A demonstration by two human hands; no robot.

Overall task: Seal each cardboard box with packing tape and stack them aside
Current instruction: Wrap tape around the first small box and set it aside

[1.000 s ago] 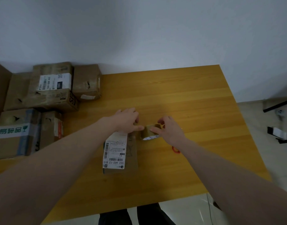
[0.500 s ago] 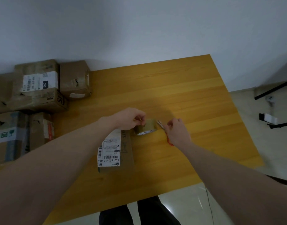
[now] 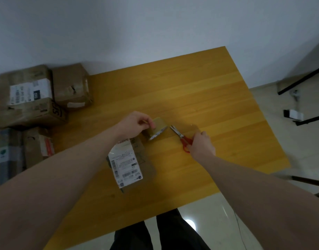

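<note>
Cardboard box [image 3: 131, 162] I'm working on sits mid-table on the wooden table [image 3: 200, 98], white shipping label facing up, right under my left wrist. Off to the left edge there's a cluster of other boxes [image 3: 34, 103], a couple sitting on top of others. Tape roll [image 3: 156, 128] is just past the far end of the box, tilted, and my left hand [image 3: 135, 124] has its fingers curled round it, pinching at the top. My right hand [image 3: 200, 144] grips the red-handled scissors [image 3: 181, 137], blades slightly parted and pointing at the roll, tips just short of it.
</note>
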